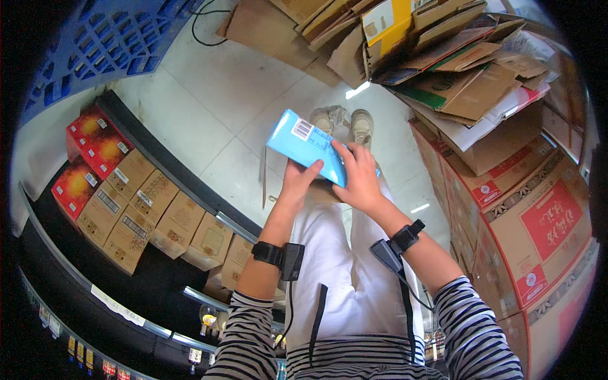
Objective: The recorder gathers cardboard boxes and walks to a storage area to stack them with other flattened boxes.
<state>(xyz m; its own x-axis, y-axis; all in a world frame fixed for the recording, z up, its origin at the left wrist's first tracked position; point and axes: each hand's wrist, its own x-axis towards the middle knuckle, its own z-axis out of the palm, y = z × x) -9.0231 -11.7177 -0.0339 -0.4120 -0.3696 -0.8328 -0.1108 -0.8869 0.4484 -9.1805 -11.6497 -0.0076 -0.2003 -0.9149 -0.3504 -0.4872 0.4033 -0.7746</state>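
Note:
A flat light-blue box (316, 149) with a white barcode label sits tilted between my two hands, above my knees and shoes. My left hand (297, 182) grips its near-left edge, thumb on top and the other fingers hidden underneath. Over the right end lies my right hand (360, 176), its fingers bent against the box's upper face. A piece of brown cardboard (323, 192) shows just below the box, between my wrists; whether either hand touches it I cannot tell.
On the left, a dark shelf (190, 174) carries small brown cartons (130, 174) and red boxes (101, 142). Flattened cardboard (465, 82) is heaped at the upper right, above large stacked cartons (538, 228). A blue plastic crate (104, 50) stands upper left; a black cable (196, 31) lies on the tiled floor.

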